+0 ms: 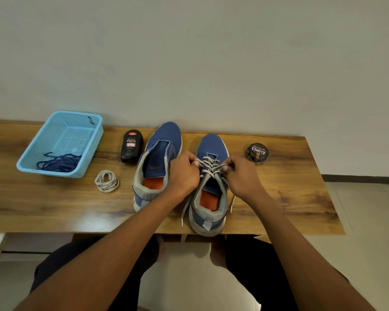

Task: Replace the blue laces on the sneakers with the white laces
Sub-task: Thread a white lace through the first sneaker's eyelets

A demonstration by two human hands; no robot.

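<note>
I see the blue basket (61, 143) at the bench's (290, 198) left end holding the blue laces (60, 163). My left hand (183, 173) and right hand (241, 176) each pinch the white lace (208, 168) threaded on the right sneaker (210, 187) at the front edge. The left sneaker (154, 158) is unlaced; a coiled white lace (106, 181), polish bottle (131, 145) and tin (257, 152) lie nearby.

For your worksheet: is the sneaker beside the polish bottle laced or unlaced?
Unlaced: the left sneaker shows a bare tongue, no lace crossing it.
</note>
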